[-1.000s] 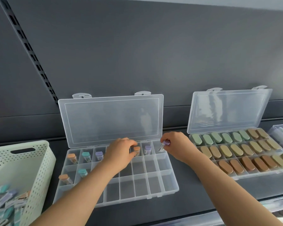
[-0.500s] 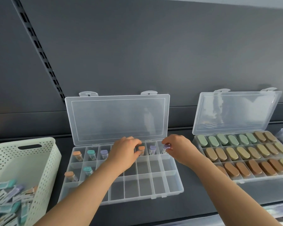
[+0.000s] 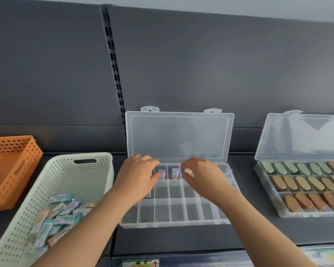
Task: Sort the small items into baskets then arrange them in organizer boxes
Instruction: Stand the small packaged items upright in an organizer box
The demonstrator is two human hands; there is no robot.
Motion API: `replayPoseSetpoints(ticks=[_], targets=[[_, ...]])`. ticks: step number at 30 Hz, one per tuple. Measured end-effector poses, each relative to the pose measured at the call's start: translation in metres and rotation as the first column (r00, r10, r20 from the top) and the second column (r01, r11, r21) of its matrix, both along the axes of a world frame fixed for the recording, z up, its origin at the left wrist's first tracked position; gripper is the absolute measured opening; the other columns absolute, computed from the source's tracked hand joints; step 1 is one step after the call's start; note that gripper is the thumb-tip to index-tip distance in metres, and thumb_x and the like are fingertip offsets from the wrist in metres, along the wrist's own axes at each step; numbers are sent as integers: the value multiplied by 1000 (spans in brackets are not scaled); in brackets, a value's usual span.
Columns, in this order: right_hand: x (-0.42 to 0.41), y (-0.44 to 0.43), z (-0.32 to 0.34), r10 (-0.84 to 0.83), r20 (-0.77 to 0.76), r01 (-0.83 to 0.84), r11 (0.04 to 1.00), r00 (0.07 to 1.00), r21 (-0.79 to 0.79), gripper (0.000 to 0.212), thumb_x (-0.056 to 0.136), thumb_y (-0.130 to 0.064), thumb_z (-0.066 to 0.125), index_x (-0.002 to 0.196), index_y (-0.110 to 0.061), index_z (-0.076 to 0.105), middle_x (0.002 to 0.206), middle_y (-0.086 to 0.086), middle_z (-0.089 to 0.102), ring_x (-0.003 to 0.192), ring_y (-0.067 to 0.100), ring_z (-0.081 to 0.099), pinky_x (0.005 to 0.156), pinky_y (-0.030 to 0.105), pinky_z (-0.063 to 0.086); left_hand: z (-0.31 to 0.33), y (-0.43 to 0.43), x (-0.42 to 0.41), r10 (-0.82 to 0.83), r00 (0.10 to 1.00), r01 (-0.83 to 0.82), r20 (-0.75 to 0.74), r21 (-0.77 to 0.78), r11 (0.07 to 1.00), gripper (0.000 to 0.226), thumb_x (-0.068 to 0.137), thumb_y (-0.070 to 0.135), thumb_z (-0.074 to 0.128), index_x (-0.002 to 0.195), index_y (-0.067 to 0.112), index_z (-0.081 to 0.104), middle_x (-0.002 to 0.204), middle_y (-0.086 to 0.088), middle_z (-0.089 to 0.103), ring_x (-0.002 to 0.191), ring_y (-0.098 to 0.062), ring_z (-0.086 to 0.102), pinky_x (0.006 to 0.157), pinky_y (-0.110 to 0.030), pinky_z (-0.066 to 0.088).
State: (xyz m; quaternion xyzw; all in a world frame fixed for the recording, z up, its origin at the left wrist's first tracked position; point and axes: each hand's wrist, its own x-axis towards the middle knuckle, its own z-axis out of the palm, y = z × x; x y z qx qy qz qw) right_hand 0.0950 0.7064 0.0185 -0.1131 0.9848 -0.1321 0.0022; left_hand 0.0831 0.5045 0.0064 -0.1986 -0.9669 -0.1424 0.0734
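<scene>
A clear organizer box [image 3: 174, 211] lies open in the middle, its lid upright against the back wall. Its back row holds small vials: two purple-capped vials [image 3: 175, 172], an orange-capped vial [image 3: 188, 171] and a purple-capped vial [image 3: 228, 172] at the far right. My left hand [image 3: 137, 175] hovers over the left compartments with loosely bent fingers and hides the vials there. My right hand [image 3: 204, 175] hangs over the back row. Its fingertips are beside the orange cap, and I cannot tell whether they touch it.
A cream perforated basket [image 3: 62, 158] at the left holds several mixed small packets [image 3: 56, 222]. An orange basket [image 3: 14, 164] stands behind it at the far left. At the right, a second open box [image 3: 307, 214] is filled with green, tan and brown oval items.
My right hand let go of the purple-capped vial in the far-right compartment and moved left to the orange-capped one. My left hand slid left. The view swung left, revealing the orange basket.
</scene>
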Motion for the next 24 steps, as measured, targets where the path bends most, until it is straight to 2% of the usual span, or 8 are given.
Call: replayPoseSetpoints(ticks=[2, 6, 8, 13, 17, 21, 24], targets=[[1, -35, 4, 41, -3, -41, 999, 999, -14, 23, 95, -24, 47, 110, -22, 64, 112, -4, 64, 104, 22, 60, 77, 31, 48, 10, -34, 11, 27, 1000, -27, -15, -7, 1000, 31, 94, 38, 53, 119, 25, 65, 114, 7, 66, 103, -18, 57, 91, -33, 44], [6, -108, 15, 161, 0, -161, 984, 987, -82, 30, 96, -26, 49, 123, -21, 62, 123, -4, 62, 104, 18, 61, 86, 29, 50, 19, -114, 33, 112, 994, -112, -4, -19, 994, 36, 92, 38, 58, 125, 25, 62, 122, 6, 64, 112, -17, 56, 97, -34, 42], [9, -143, 16, 221, -1, -219, 965, 975, -147, 32, 96, -25, 52, 126, -21, 60, 127, -6, 61, 107, 16, 60, 89, 24, 46, 17, -156, 42, 153, 986, -153, 58, -13, 988, 40, 90, 38, 61, 128, 25, 61, 126, 6, 61, 116, -15, 54, 101, -32, 41], [13, -207, -2, 331, 130, -299, 930, 935, -214, 36, 89, -28, 64, 125, -23, 62, 130, -7, 59, 115, 14, 55, 101, 29, 42, 3, -225, 58, 136, 952, -134, 273, -27, 991, 45, 87, 44, 64, 126, 24, 61, 124, 9, 61, 115, -9, 53, 96, -26, 43], [11, -229, -23, 371, 201, -375, 927, 906, -23, 35, 88, -34, 64, 122, -26, 63, 122, -8, 63, 115, 13, 52, 104, 27, 36, -6, -242, 51, 62, 951, -55, 302, -34, 998, 44, 87, 41, 65, 128, 26, 60, 125, 13, 60, 118, -6, 49, 98, -23, 38], [8, -242, -31, 413, 234, -465, 851, 880, 244, 25, 89, -35, 60, 113, -31, 66, 112, -12, 66, 108, 13, 54, 110, 31, 25, -11, -244, 40, -15, 940, 39, 341, -63, 997, 42, 85, 44, 67, 125, 29, 61, 119, 13, 62, 112, -7, 50, 97, -26, 38], [4, -243, -34, 402, 243, -462, 838, 883, 292, 26, 88, -35, 60, 113, -31, 66, 110, -11, 66, 105, 15, 55, 104, 30, 30, -20, -241, 37, -44, 911, 86, 410, -84, 993, 41, 82, 49, 68, 120, 34, 63, 115, 15, 64, 109, -10, 52, 95, -27, 38]])
